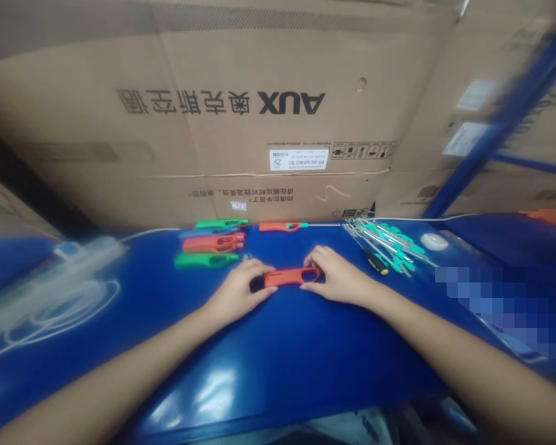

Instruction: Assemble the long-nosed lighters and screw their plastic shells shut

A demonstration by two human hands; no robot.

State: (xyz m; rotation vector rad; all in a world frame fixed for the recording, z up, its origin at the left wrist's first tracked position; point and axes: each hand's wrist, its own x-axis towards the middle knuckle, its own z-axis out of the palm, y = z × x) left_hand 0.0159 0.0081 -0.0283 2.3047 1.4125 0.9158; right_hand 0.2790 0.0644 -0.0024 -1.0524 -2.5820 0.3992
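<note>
Between my two hands, just above the blue table, lies an orange lighter casing with a loop-shaped trigger opening at its right. My left hand grips its left end between thumb and fingers. At the right end, my right hand pinches the part around the opening. Behind the left hand are green casings and orange casings, somewhat blurred. An orange lighter with a teal trigger and a long metal tube rests farther back.
Metal tubes with teal parts are piled at the back right, beside a black and yellow screwdriver. A white rounded object sits past them. Coiled white cable occupies the left. A big cardboard box walls off the back.
</note>
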